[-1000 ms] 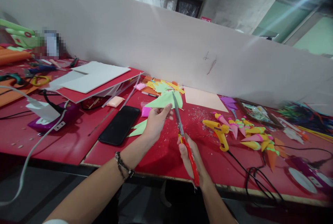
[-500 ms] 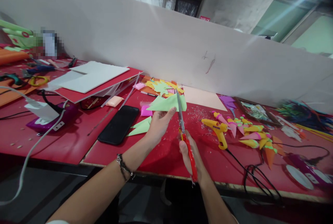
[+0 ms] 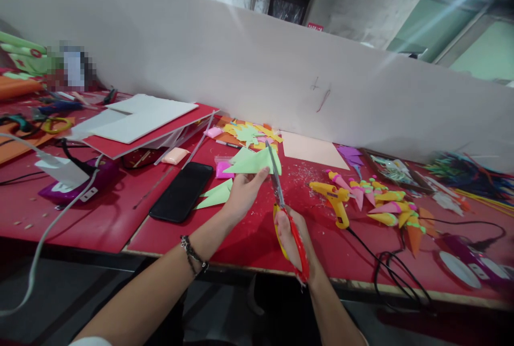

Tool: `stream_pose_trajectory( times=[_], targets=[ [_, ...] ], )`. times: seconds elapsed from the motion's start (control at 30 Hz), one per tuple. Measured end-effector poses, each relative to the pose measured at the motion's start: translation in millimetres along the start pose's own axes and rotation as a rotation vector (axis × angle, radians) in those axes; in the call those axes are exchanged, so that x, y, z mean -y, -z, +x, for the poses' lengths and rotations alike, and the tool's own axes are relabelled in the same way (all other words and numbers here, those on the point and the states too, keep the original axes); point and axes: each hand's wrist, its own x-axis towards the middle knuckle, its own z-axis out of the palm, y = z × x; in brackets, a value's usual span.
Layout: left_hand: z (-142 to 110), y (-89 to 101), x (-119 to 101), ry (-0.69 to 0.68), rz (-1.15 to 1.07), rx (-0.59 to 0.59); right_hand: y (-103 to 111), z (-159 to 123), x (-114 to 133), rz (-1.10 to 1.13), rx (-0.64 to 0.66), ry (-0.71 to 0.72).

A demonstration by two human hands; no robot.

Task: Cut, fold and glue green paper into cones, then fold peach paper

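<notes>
My left hand (image 3: 247, 190) pinches a light green paper sheet (image 3: 252, 162) with a pointed left end, held above the red table (image 3: 257, 241). In my right hand (image 3: 295, 236) is a pair of scissors (image 3: 299, 247) with red and yellow handles. Their blades lie across the right part of the green sheet, pointing away from me. Other pointed green paper pieces (image 3: 217, 194) rest on the table under my left wrist, beside a black phone (image 3: 181, 192). A pink packet (image 3: 223, 168) lies just behind them.
To the right are a yellow glue gun (image 3: 335, 201) with a black cord and several small pink, yellow and orange cones (image 3: 385, 209). Paper scraps (image 3: 249, 133) and a pale sheet (image 3: 313, 149) lie along the partition. Foam boards (image 3: 148, 118) and a power strip (image 3: 66, 188) are left.
The scissors' handles have spread apart, with the yellow one now showing at the left. The green sheet and blades have shifted slightly left in view.
</notes>
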Motion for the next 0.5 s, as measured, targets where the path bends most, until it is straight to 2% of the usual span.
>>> stream_pose_trajectory(
  times=[0.17,0.33,0.43,0.5],
  targets=[
    [4,-3.6,-3,-0.003,-0.143,-0.021,-1,2,2,-0.071,0.003,0.004],
    [17,3.0,-17,-0.056,-0.265,-0.125,0,3,11,-0.115,0.052,0.000],
    [37,12.2,-26,-0.107,-0.256,-0.176,3,0,17,-0.118,0.116,-0.020],
    [61,16.7,-30,-0.154,-0.164,-0.218,5,-4,18,-0.134,0.158,-0.023]
  ],
)
